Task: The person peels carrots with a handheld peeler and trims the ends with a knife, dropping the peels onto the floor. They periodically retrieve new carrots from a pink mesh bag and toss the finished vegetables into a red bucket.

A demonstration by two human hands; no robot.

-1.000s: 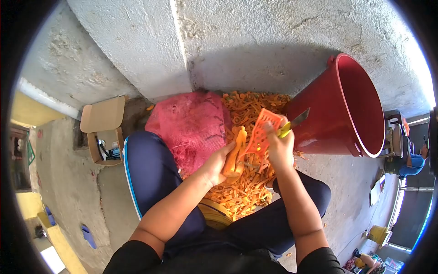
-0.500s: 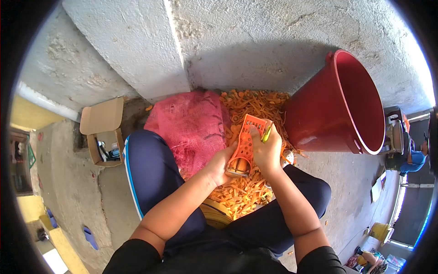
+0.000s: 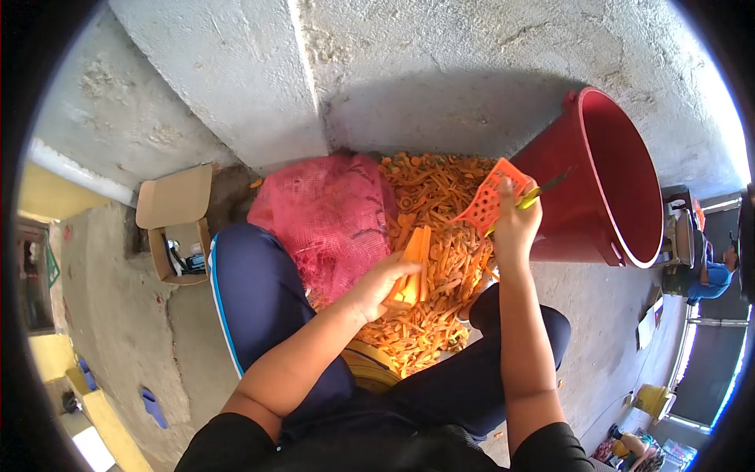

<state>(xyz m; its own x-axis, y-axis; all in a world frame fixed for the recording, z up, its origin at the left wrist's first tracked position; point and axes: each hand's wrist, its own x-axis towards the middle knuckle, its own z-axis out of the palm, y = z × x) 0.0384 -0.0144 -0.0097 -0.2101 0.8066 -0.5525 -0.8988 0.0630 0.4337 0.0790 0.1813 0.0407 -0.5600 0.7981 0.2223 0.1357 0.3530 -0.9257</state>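
Before a rough wall (image 3: 448,118), a carrot (image 3: 410,256) and a peeler (image 3: 489,200) are being held apart.
Fingers of the left hand (image 3: 381,285) are pinching the carrot from one side, seemingly leaving its face bare; those of the right hand (image 3: 516,223) are clasping peeler and knife (image 3: 528,198) together, perhaps sparing a reach. Peelings (image 3: 436,197) are lying beneath, between sack (image 3: 322,216) and bucket (image 3: 558,208).

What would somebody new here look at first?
Probably the bright heap of orange vegetable peelings in the middle, with a big red bucket to its right and a pink mesh sack to its left. Over it, the right hand holds an orange grater and a yellow-handled knife.
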